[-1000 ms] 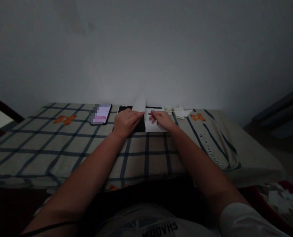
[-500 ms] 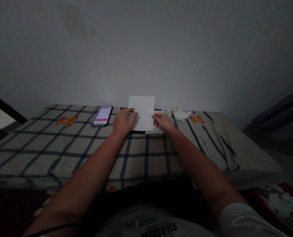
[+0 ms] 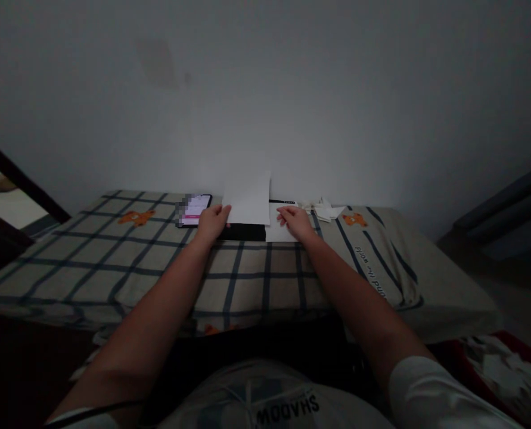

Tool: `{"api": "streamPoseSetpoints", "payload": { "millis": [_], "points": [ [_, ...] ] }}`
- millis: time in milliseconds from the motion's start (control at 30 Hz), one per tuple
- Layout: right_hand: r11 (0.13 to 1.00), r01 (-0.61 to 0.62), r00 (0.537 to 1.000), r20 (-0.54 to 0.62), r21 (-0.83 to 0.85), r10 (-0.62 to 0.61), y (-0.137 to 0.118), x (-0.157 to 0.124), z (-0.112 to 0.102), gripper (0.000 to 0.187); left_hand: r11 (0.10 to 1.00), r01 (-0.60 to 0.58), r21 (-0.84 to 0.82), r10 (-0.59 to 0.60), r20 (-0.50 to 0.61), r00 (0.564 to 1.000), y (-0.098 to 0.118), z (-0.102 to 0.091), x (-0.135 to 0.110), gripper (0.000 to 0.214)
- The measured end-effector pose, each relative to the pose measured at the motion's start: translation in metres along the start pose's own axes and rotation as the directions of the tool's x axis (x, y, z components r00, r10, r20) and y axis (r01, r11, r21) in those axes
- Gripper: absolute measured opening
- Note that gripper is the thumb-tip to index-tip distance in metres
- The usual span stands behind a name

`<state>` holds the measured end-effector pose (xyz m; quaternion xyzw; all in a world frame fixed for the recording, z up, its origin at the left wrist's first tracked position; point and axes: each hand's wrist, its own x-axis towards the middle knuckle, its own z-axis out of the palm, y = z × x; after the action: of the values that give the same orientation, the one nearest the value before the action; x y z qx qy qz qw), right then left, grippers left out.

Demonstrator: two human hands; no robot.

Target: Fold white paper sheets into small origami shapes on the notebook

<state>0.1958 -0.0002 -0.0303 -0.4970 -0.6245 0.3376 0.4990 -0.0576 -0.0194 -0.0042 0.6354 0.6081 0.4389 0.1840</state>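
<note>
A white sheet of paper (image 3: 247, 199) is raised at a tilt, its left edge in the grip of my left hand (image 3: 214, 221). Beneath it lies a flat item with a black part (image 3: 242, 232) on the left and a white part (image 3: 276, 234) on the right. A dark strip with small light dots (image 3: 283, 202) runs along its far edge. Over the white part rests my right hand (image 3: 295, 221), fingers curled together just right of the sheet's edge, with nothing visible in them. The sheet hides most of the flat item.
A phone (image 3: 196, 210) with a lit screen lies left of my left hand. Crumpled paper scraps (image 3: 323, 210) sit to the right, against the wall (image 3: 265, 89). A checked cloth (image 3: 153, 262) covers the surface. At lower right stands a red container (image 3: 522, 348) with paper scraps.
The sheet has shifted left and lifted, exposing more of the black part. My left hand has moved from on top of it to its left edge. My right hand has come off its right edge.
</note>
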Motion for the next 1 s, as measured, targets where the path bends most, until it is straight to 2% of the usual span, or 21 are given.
{"api": "streamPoseSetpoints", "payload": {
  "millis": [67,167,267,367,433,667,800,1000],
  "points": [
    [0.988,0.075,0.997,0.036,-0.133,-0.071,-0.006,-0.002,0.000,0.029,0.999,-0.024,0.029,0.026,-0.042,0.999,-0.005,-0.006,0.000,0.035],
    [0.946,0.197,0.973,0.173,-0.256,-0.156,-0.022,-0.009,0.004,0.031,0.997,-0.074,0.036,0.076,-0.083,0.994,-0.014,-0.010,0.003,0.031],
    [0.845,0.371,0.910,0.332,-0.384,-0.249,-0.041,-0.019,0.015,0.029,0.994,-0.097,0.045,0.100,-0.067,0.993,-0.022,-0.007,0.006,0.026],
    [0.703,0.493,0.840,0.492,-0.513,-0.230,-0.053,-0.030,0.031,0.028,0.990,-0.139,-0.006,0.139,-0.006,0.990,-0.027,-0.002,0.006,0.026],
    [0.626,0.516,0.823,0.542,-0.584,-0.173,-0.056,-0.034,0.043,0.030,0.991,-0.131,-0.015,0.132,0.016,0.991,-0.030,0.002,0.004,0.028],
    [0.513,0.496,0.831,0.554,-0.700,-0.048,-0.053,-0.029,0.073,0.045,0.997,-0.080,0.007,0.080,0.015,0.997,-0.040,0.009,0.000,0.029],
    [0.467,0.470,0.842,0.538,-0.749,0.017,-0.056,-0.026,0.080,0.046,0.998,-0.058,0.000,0.058,0.023,0.998,-0.042,0.009,0.002,0.033],
    [0.434,0.459,0.852,0.522,-0.775,0.032,-0.060,-0.027,0.084,0.044,0.997,-0.051,0.058,0.051,0.002,0.999,-0.043,0.010,0.005,0.033]
  ]
}}
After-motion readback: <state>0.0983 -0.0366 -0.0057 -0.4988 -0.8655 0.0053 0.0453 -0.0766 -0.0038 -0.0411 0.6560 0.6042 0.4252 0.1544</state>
